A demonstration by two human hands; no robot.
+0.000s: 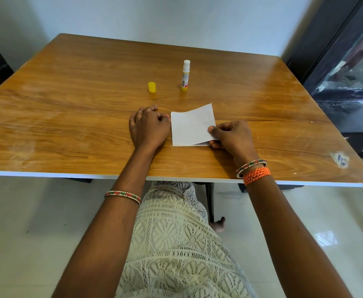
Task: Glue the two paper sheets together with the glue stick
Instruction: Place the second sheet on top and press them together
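**Top sheet held over the lower one, glue stick standing uncapped**

Here we are at the wooden table (pixel 68 108), looking down from the head camera. Two white paper sheets sit near the front-middle of the tabletop. The top sheet (pixel 192 125) lies over the lower sheet (pixel 200 144), its left edge down and its right side lifted, so only a thin strip of the lower one shows along the near edge.

The right hand (pixel 230 136) has the top sheet by its right edge: thumb (pixel 213 130) on top of the paper, the other fingers curled underneath, a clear pinch. An orange thread band (pixel 256 175) and a beaded bangle (pixel 250 167) ring that wrist.

The left hand (pixel 149 126) rests on the table just beside the left edge of the sheets, knuckles up, fingers curled in loosely and grasping nothing; a fingertip is right at the paper's edge, though whether it actually touches I cannot tell. A second beaded bangle (pixel 122 196) sits further up that forearm.

Farther back on the table, well apart from the paper, the glue stick (pixel 185 75) stands upright with its white tip exposed. Its yellow cap (pixel 152 87) stands on the table to the left of it, near but not touching.
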